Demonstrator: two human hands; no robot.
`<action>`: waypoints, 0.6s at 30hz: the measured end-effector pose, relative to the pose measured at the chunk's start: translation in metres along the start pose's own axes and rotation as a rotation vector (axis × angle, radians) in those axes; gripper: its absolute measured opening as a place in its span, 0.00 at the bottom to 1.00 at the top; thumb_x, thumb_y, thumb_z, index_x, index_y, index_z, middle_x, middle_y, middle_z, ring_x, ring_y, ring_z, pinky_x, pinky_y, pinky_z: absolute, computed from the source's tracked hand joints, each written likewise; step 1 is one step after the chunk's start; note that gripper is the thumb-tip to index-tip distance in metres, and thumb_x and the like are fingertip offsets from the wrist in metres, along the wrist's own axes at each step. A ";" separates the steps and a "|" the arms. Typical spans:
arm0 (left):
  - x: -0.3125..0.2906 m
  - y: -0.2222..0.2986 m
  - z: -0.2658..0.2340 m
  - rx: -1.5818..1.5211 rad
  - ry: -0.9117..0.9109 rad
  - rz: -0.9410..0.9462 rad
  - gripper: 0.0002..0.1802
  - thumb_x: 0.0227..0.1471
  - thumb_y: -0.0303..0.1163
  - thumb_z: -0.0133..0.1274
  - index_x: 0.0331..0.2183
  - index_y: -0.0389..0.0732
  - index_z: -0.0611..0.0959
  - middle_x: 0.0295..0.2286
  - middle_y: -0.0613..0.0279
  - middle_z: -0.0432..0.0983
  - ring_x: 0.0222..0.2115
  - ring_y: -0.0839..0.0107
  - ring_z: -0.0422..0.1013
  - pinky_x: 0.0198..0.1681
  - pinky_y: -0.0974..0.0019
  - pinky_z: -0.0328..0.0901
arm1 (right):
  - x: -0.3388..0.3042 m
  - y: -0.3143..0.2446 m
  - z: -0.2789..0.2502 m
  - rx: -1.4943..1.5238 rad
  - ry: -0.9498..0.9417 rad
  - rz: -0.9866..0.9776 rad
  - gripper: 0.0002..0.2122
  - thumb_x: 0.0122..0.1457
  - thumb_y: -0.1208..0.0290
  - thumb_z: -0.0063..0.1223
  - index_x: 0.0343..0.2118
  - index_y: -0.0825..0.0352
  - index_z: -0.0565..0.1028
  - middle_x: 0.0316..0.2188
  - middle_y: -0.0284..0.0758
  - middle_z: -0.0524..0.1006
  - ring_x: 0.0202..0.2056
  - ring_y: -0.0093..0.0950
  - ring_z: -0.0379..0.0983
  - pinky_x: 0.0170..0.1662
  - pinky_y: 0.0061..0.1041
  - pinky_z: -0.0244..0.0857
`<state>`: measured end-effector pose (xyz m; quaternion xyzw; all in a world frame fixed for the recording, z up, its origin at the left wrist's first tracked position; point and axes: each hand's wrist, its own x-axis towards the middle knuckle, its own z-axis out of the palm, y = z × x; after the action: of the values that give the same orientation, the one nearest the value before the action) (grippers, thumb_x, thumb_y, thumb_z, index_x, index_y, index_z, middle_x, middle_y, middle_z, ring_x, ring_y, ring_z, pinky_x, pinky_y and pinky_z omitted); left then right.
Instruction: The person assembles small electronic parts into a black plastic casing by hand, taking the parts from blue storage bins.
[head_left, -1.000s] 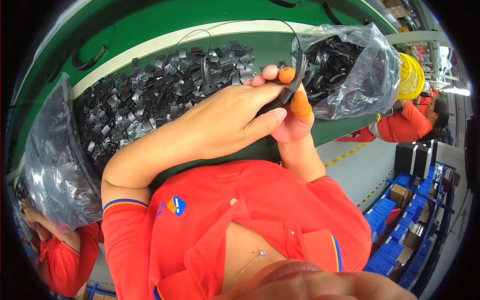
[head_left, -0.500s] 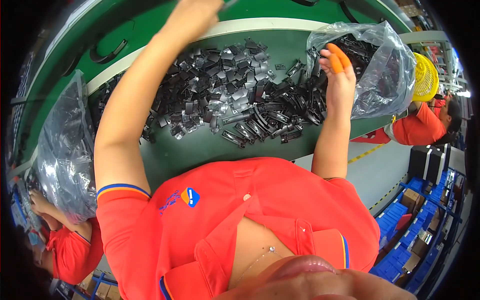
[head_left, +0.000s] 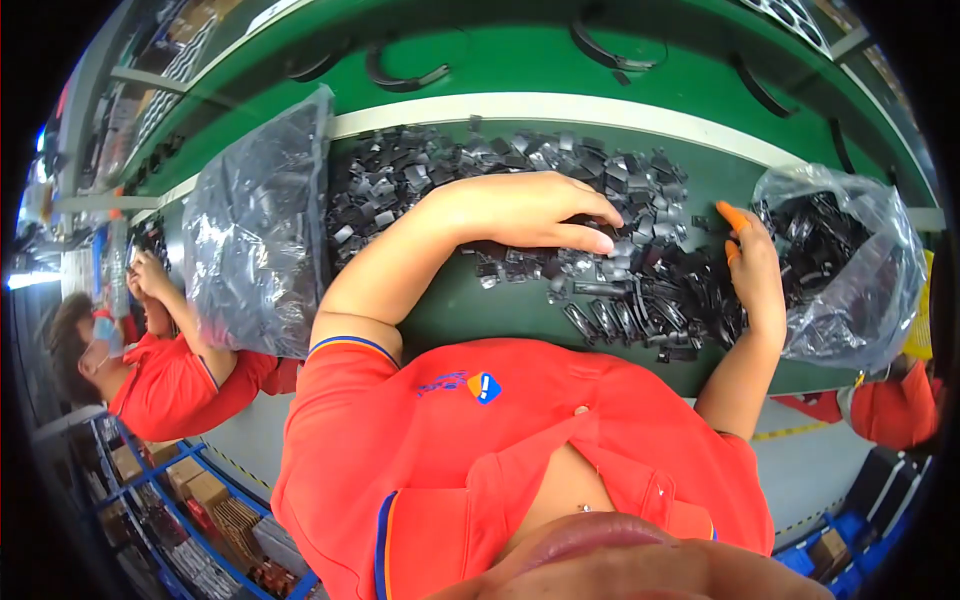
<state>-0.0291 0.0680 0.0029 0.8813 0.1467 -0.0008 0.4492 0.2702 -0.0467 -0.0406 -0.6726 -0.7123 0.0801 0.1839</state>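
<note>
My left hand (head_left: 530, 210) reaches across a wide pile of small flat black plastic pieces (head_left: 400, 180). Its thumb and forefinger are apart over the pieces, and I see nothing held between them. To its right, my right hand (head_left: 757, 270) is at the edge of a heap of longer curved black clip-like parts (head_left: 650, 305), beside a clear plastic bag (head_left: 870, 310). Orange covers sit on two of its fingers, which are spread apart with nothing visible in them. More dark parts (head_left: 822, 235) fill the mouth of the bag.
Another large clear bag (head_left: 255, 230) stands left of the pile. A pale ledge (head_left: 560, 108) runs behind the green tabletop (head_left: 450, 320), with black curved bands (head_left: 400, 75) on the green surface beyond. Co-workers in red shirts (head_left: 170, 390) are at both sides.
My left hand has come back from the far green surface, where a blurred thing showed at its fingers, to the pile. My right hand has lowered toward the curved parts. The view has shifted left.
</note>
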 end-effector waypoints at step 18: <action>-0.130 -0.294 -0.188 1.010 0.625 -1.200 0.22 0.48 0.30 0.37 0.47 0.44 0.69 0.47 0.55 0.67 0.48 0.62 0.64 0.48 0.56 0.60 | -0.006 -0.002 0.003 0.581 0.575 0.437 0.09 0.50 0.77 0.54 0.36 0.71 0.72 0.25 0.26 0.65 0.27 0.15 0.59 0.29 0.14 0.53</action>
<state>-0.2538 0.3457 -0.1003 0.7087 0.6895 -0.0609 -0.1367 0.2677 -0.0527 -0.0439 -0.7224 -0.4221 0.1233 0.5337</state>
